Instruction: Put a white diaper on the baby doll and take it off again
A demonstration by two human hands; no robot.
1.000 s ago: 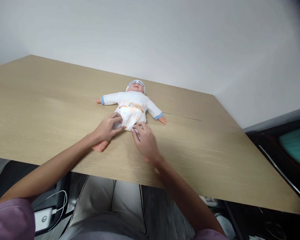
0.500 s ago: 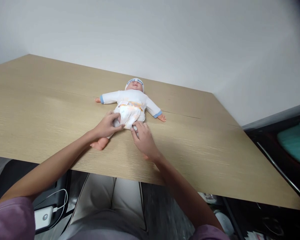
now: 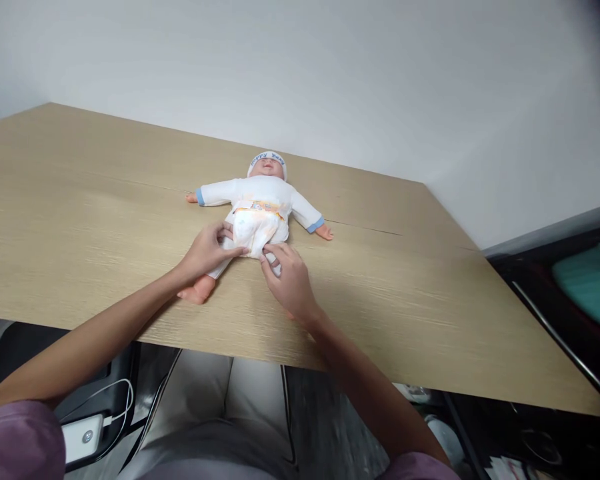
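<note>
A baby doll [image 3: 266,187] lies on its back on the table, arms spread, in a white top with blue cuffs and a white cap with blue lettering. Around its hips is a white diaper [image 3: 254,228] with an orange patterned waistband. My left hand [image 3: 209,252] grips the diaper's edge at the leg on the left, its thumb near the crotch and fingertips partly hidden. With thumb and fingers closed, my right hand [image 3: 289,277] pinches the edge at the other leg, covering most of that leg. One bare foot [image 3: 199,291] shows below my left hand.
The wooden table [image 3: 405,293] reaches back to a pale wall [image 3: 330,73]. Its front edge runs just above my lap. A white power bank [image 3: 83,438] with a cable lies on a black chair [image 3: 10,360] at the lower left. Dark furniture [image 3: 545,280] stands at the right.
My left hand has shifted slightly left, and its fingers have moved a little at the diaper's leg edge. My right hand stays almost in place. The view has tilted slightly.
</note>
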